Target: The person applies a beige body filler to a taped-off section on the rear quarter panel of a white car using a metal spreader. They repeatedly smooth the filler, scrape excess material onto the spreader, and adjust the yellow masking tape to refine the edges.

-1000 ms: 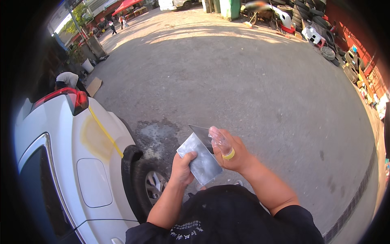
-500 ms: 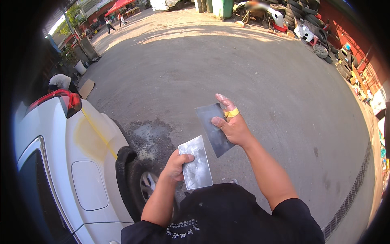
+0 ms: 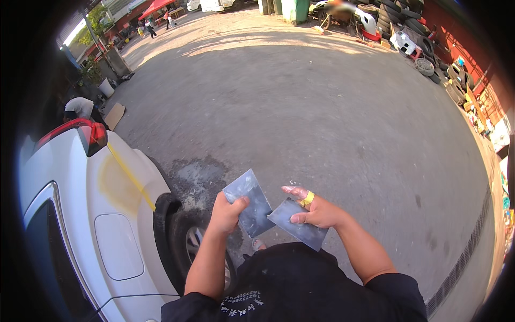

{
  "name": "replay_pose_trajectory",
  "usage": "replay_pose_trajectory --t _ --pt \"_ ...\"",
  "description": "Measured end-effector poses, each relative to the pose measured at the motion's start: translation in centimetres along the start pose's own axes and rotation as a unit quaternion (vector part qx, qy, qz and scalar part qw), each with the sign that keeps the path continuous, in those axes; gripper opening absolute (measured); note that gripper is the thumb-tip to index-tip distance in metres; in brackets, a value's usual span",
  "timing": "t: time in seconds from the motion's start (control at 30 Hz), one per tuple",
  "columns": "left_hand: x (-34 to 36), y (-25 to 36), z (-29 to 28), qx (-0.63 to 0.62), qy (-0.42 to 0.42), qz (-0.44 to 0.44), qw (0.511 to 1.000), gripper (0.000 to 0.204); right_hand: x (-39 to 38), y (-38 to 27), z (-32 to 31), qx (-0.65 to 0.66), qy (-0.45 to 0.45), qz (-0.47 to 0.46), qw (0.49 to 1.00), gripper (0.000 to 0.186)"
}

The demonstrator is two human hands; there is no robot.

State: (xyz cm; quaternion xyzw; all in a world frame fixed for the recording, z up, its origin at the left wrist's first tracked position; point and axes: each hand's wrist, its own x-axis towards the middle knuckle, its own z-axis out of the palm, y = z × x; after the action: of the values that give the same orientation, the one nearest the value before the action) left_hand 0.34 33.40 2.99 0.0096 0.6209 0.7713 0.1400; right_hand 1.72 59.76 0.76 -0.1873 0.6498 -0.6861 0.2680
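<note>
Whereas half a second ago the right hand (image 3: 316, 212) held its grey sheet (image 3: 298, 229) raised at twelve o'clock, it now grips it low beside the left hand's (image 3: 226, 213) grasped sheet (image 3: 248, 201), edges nearly touching. Both sheets look ready for joint handling, with the white car (image 3: 102, 214) at nine o'clock.

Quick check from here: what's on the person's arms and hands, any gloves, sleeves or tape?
No gloves. Both forearms are bare below short black sleeves of a dark shirt. The right hand has a yellow band around one finger; the left hand wears nothing.
</note>
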Motion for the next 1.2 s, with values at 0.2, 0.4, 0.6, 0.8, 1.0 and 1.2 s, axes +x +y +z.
replay_pose_trajectory --t 0.2,0.4,0.6,0.8,1.0,1.2 --pt "0.5 0.2 1.4 0.125 -0.034 0.027 0.991 0.026 2.5 -3.3 -4.2 0.123 0.199 -0.091 0.968 0.069" --pt "1.2 -0.9 1.1 -0.054 0.033 0.038 0.997 0.021 0.6 -1.2 -4.4 -0.054 0.229 -0.088 0.968 0.072" --pt "2.1 -2.4 -1.3 -0.065 0.035 -0.098 0.992 0.022 0.7 -1.3 -3.3 -0.134 0.224 -0.086 0.961 0.074" --pt "3.2 -1.8 3.1 0.066 -0.02 -0.017 0.997 0.021 0.3 -2.5 -1.9 -0.345 0.138 -0.041 0.927 0.076" --pt "3.8 -0.3 3.4 0.247 -0.152 -0.067 0.955 0.021 0.5 -2.7 -0.6 -0.337 0.072 -0.066 0.936 0.077" --pt "2.8 -1.1 2.5 0.24 -0.181 -0.052 0.952 0.019 0.0 -2.6 -0.8 -0.329 0.065 -0.043 0.941 0.077"
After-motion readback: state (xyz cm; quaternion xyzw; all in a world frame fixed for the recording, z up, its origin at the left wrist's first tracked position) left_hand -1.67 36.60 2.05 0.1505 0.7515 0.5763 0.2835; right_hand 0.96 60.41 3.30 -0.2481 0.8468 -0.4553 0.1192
